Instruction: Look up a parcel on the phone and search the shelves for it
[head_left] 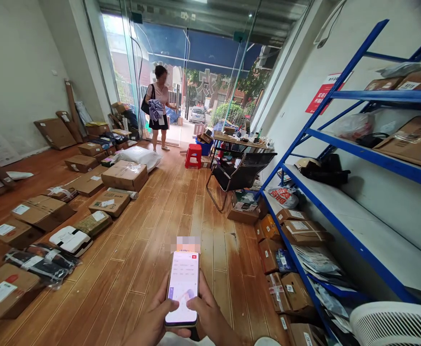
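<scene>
A smartphone [183,283] with its screen lit is held upright low in the middle of the view. My left hand [156,307] wraps its left side, with the thumb resting on the lower screen. On the other side my right hand [207,302] grips the phone's edge, its thumb also over the screen. The display has a pale page with a small red button near the top; its text is too small to read. Fingers behind the phone are mostly hidden.
Cardboard boxes [126,175] and wrapped parcels line the floor at left. Blue shelving [361,144] with packages stands at right, a white basket [397,324] below. A black chair [241,170], desk [239,139] and red stool [193,156] are ahead. A person [158,108] stands by the glass door.
</scene>
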The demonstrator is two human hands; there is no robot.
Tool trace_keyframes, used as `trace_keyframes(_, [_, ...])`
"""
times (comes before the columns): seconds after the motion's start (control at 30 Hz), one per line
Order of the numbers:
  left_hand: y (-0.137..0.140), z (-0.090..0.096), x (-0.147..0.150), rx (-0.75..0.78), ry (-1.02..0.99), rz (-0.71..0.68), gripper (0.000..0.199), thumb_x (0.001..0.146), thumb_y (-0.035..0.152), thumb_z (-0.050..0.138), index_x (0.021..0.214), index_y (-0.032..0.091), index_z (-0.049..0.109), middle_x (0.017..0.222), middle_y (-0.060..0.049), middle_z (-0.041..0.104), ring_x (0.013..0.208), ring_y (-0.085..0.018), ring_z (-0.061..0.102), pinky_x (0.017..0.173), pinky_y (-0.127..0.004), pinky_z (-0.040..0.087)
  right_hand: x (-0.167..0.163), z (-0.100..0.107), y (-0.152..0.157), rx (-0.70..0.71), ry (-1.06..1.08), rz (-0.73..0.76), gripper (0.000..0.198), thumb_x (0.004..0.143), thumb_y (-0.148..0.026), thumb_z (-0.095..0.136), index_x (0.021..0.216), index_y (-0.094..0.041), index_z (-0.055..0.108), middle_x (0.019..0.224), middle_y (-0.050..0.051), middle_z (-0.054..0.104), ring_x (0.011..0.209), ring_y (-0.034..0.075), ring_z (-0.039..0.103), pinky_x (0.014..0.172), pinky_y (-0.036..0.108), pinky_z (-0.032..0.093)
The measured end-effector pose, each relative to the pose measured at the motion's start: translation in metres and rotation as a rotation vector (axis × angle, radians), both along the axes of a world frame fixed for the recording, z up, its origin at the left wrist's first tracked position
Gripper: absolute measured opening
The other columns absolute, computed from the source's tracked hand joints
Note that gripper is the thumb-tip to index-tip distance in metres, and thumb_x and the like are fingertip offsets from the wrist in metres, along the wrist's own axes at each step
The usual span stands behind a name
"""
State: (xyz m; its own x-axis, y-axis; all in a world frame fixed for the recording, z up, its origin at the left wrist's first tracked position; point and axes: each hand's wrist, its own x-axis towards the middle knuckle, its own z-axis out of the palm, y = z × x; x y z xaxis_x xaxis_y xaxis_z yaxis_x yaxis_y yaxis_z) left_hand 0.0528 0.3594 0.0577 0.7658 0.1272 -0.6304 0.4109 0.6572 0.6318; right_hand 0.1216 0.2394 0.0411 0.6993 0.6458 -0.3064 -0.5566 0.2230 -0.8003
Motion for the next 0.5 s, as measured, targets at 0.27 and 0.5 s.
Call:
trace_keyframes(0.27, [0.0,-0.007,-0.001,-0.071,-0.044,0.007,0.095,0.062,0.019,0.055,0.148,0.018,0.016,0.126,-0.014,0.062,0.097,-0.029,0.064,0.058,-0.033,0.056,-0.007,-0.005,0.009,-0.009,0.032,-0.144,0.053,0.069,-0.036,0.074,0.116,-0.023,0.053,0.091,0.003,0.076,0.073,0.019,0.066,0.065,0.03,0.048])
trace_keyframes(0.5, [-0.002,-0.001,0.002,-0.024,-0.018,-0.01,0.097,0.06,0.017,0.055,0.148,0.018,0.015,0.124,-0.013,0.062,0.093,-0.027,0.065,0.056,-0.031,0.054,-0.007,0.003,0.006,-0.05,0.025,-0.118,0.059,0.058,-0.011,0.064,0.115,-0.023,0.054,0.084,-0.001,0.076,0.071,0.018,0.065,0.063,0.028,0.046])
